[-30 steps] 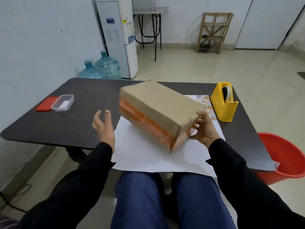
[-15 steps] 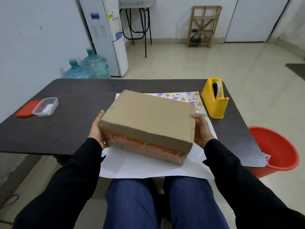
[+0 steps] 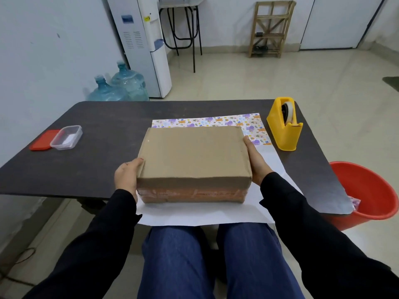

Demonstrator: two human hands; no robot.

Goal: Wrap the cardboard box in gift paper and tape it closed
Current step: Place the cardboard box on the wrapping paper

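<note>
My left hand [image 3: 127,178] grips the left end of the cardboard box [image 3: 194,156], thumb hooked over its top edge. The box seems to sit on the gift paper [image 3: 194,214], white side up, with its long axis running across me from hand to hand. My right hand [image 3: 255,165] lies flat against the right end, fingers straight. Paper shows past both long sides, so I judge the folds come over those. The tape dispenser [image 3: 285,126] stands nearer my right hand.
</note>
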